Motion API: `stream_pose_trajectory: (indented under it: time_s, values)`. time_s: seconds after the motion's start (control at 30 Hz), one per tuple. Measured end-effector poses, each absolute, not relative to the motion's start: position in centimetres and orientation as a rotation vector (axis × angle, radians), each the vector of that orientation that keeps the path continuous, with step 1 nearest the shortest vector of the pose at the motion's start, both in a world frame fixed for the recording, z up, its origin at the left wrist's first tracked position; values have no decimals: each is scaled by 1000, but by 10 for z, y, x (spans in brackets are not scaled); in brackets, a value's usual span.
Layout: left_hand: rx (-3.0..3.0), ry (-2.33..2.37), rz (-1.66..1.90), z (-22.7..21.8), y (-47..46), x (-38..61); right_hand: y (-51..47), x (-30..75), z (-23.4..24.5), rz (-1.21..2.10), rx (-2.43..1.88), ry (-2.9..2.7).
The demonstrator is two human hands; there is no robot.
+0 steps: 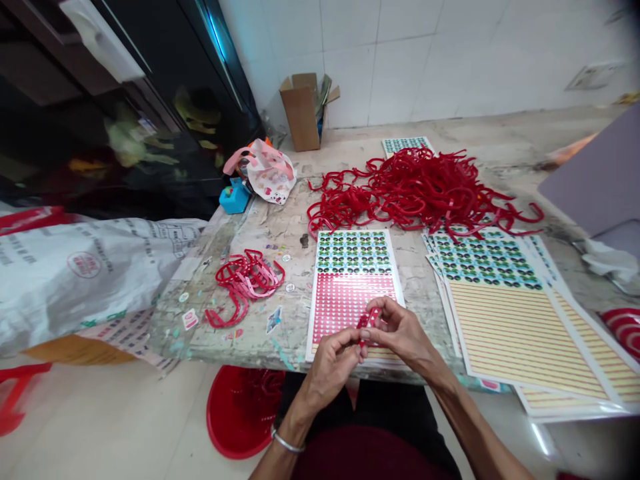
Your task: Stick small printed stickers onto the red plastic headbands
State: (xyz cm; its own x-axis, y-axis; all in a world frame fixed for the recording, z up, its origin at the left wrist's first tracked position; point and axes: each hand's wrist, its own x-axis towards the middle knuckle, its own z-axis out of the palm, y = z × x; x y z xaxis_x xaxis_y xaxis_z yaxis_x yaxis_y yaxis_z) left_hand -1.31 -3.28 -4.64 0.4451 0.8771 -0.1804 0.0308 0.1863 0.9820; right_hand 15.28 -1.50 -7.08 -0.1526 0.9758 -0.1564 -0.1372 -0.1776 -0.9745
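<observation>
Fingers (383, 308) pinch a red plastic strip (363, 327); worn tabletop (250, 347), white tiles (440, 67) behind.

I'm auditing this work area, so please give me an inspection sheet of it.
surface: worn, stained stone-topped table, scattered with loose stickers.
job's things: small red plastic piece; large heap of red plastic bands; smaller pile of them; printed sticker sheet; overlapping striped sheets.
clutter: pink-and-white plastic bag; small blue item.
grippers: left hand and right hand pinch the red piece between their fingers.
cables: nothing seen.
surroundings: white tiled wall; cardboard box; woven sack; round red plastic basket on the floor.
</observation>
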Motion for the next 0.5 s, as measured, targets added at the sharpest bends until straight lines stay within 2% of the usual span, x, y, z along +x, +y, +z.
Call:
stream_pose_trajectory:
  time_s: [0.27,0.5]
  values:
    - [1229,968,724,-53,-35,-15,-14,154,-57,1626,-1156,-1025]
    - [1304,979,695,-59,-39,-19,-11,151,-69,1621,-1181,-1134]
